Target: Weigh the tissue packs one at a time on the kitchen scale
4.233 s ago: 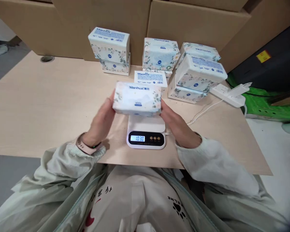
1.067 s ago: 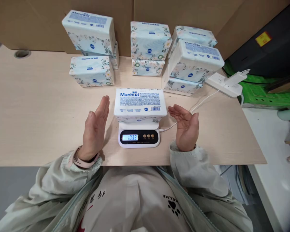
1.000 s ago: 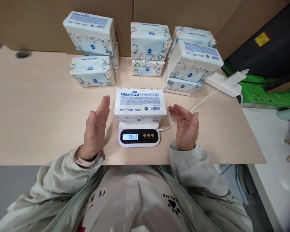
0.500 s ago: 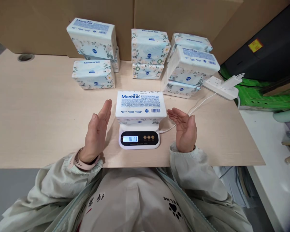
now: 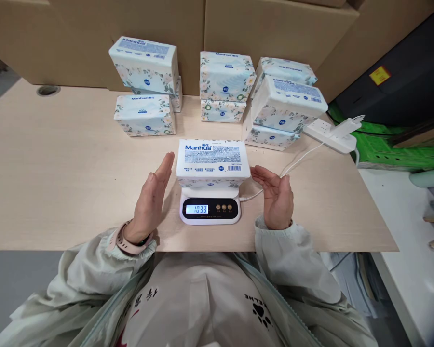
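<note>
A pack of tissues (image 5: 213,161) with blue "Manhua" print lies on a white digital kitchen scale (image 5: 210,219). The lit display (image 5: 197,209) reads 103.3. To the left of the pack, my left hand (image 5: 151,200) stands on edge, fingers stretched out, apart from the pack and holding nothing. On the other side, my right hand (image 5: 277,197) is open too, palm turned toward the pack, its fingertips close to the pack's right end. No fingers grip anything.
Several more tissue packs stand at the back: a left group (image 5: 144,115), a middle stack (image 5: 227,79) and a right stack (image 5: 287,108). Behind them are cardboard boxes (image 5: 275,29). A white cable (image 5: 300,158) runs from the scale to a power strip (image 5: 329,135).
My left hand has moved slightly closer to the pack. The view has shifted a little. The pack stays on the scale, and the reading is the same.
</note>
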Demonstrator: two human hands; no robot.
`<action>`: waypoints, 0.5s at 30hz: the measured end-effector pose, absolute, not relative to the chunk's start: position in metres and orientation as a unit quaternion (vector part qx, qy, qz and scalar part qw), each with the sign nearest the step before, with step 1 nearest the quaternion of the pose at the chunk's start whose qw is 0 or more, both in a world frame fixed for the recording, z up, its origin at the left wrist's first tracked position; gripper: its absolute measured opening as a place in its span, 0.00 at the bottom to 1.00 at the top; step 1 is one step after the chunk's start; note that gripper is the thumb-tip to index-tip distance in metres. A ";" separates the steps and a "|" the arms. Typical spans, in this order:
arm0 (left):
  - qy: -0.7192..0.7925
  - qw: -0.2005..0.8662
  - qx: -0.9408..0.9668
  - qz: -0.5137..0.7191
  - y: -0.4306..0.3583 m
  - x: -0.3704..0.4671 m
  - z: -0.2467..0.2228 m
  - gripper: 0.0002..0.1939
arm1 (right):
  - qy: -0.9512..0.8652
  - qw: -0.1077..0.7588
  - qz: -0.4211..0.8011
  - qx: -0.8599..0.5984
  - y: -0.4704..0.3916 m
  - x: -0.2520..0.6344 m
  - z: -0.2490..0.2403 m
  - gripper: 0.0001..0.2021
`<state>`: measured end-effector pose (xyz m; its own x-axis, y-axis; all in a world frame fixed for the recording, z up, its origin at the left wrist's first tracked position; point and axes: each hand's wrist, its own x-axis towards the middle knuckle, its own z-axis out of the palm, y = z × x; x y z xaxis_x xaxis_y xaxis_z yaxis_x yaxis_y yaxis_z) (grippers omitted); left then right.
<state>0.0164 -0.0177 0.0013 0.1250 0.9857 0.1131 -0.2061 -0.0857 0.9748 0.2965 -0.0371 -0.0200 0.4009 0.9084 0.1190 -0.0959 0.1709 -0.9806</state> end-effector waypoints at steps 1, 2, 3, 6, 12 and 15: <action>0.388 0.553 0.503 0.539 -0.018 0.017 0.001 0.29 | -0.390 0.660 0.383 -0.515 -0.037 0.296 -0.020 0.32; 0.389 0.551 0.503 0.541 -0.017 0.017 0.001 0.29 | -0.388 0.663 0.384 -0.513 -0.037 0.296 -0.019 0.32; 0.390 0.548 0.504 0.542 -0.017 0.017 0.001 0.30 | -0.387 0.664 0.384 -0.511 -0.038 0.296 -0.019 0.32; 0.391 0.547 0.508 0.539 -0.017 0.017 0.001 0.30 | -0.390 0.660 0.382 -0.517 -0.038 0.295 -0.017 0.33; 0.388 0.552 0.507 0.536 -0.016 0.016 0.000 0.30 | -0.386 0.666 0.387 -0.507 -0.040 0.296 -0.016 0.32; 0.390 0.550 0.509 0.536 -0.016 0.015 0.000 0.31 | -0.385 0.664 0.388 -0.510 -0.040 0.296 -0.015 0.32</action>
